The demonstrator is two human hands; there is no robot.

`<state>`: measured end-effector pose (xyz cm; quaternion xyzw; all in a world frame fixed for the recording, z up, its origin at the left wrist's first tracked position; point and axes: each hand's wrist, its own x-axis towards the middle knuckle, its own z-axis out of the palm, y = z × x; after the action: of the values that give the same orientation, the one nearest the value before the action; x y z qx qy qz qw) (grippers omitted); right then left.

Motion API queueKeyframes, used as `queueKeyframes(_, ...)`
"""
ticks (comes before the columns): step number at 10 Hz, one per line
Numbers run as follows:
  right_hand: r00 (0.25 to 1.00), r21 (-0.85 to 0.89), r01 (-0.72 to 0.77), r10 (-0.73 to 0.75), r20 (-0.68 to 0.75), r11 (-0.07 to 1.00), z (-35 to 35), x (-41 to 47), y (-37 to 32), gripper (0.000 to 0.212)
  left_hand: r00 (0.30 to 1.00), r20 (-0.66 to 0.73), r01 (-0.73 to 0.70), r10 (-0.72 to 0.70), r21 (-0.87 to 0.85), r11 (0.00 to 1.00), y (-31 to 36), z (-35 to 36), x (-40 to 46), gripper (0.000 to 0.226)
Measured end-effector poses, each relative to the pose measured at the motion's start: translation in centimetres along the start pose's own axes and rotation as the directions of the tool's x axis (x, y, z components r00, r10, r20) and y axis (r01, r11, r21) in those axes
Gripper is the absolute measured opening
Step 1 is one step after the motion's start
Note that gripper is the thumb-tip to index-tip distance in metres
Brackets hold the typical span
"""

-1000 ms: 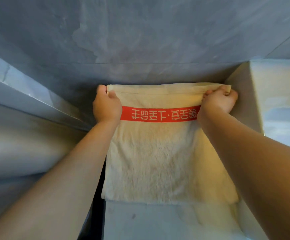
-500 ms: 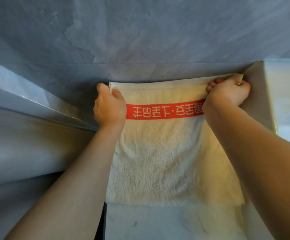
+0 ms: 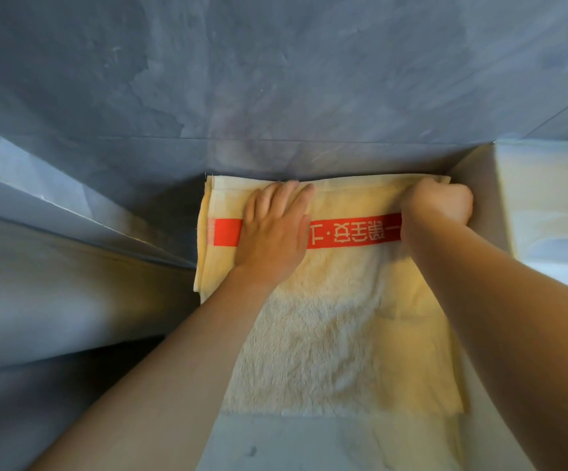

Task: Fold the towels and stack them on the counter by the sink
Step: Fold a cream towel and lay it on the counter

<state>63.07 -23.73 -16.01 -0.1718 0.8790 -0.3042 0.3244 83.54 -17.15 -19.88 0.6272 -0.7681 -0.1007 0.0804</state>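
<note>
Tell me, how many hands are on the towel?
2. The left hand lies flat across the red stripe of the towel. The right hand grips its far right corner.

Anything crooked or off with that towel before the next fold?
Mostly tidy. The towel lies flat on the counter, but its layers are misaligned at the left edge, where an under-layer peeks out past the red band. No stains or tears.

we see two bare forearms, no sleeves, no watch or rings on the left hand [image 3: 272, 232] or right hand [image 3: 440, 202].
</note>
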Motion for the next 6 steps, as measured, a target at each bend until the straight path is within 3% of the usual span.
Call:
queueKeyframes(1, 0.998, 0.122, -0.016, 0.008, 0.065, 0.992, -1.8, -1.7, -1.2, 0.035, 0.998, 0.055, -0.01, 0.008, 0.051, 0.999, 0.0, 0.0, 0.2, 0.053)
queueKeyframes(2, 0.999, 0.142, 0.023, -0.028, 0.034, 0.99, -1.4, -2.3, -0.9, 0.037, 0.996, 0.085, -0.015, 0.007, 0.094, 0.995, 0.5, 0.3, 0.7, 0.056)
queueKeyframes(3, 0.954, 0.011, 0.255, -0.249, -0.168, 0.967, 0.1, -3.7, 0.2, 0.056, 0.997, 0.081, -0.015, 0.006, 0.119, 0.993, 0.5, 0.4, 0.6, 0.061)
queueKeyframes(4, 0.637, -0.283, 0.743, -0.771, 0.02, 0.607, 0.4, -4.8, 3.3, 0.055, 0.998, 0.066, -0.02, 0.011, 0.145, 0.989, 0.2, 0.5, 0.5, 0.068)
queueKeyframes(5, 0.417, -0.508, 0.846, -0.794, 0.442, 0.162, -1.5, -1.9, 6.9, 0.055, 0.995, 0.084, -0.06, 0.05, 0.122, 0.991, 0.2, 0.1, 0.8, 0.067)
queueKeyframes(6, 0.408, -0.544, 0.837, -0.731, 0.547, 0.059, -2.8, 0.3, 8.7, 0.061, 0.995, 0.081, -0.06, 0.049, 0.138, 0.989, -2.3, 0.1, -0.9, 0.062)
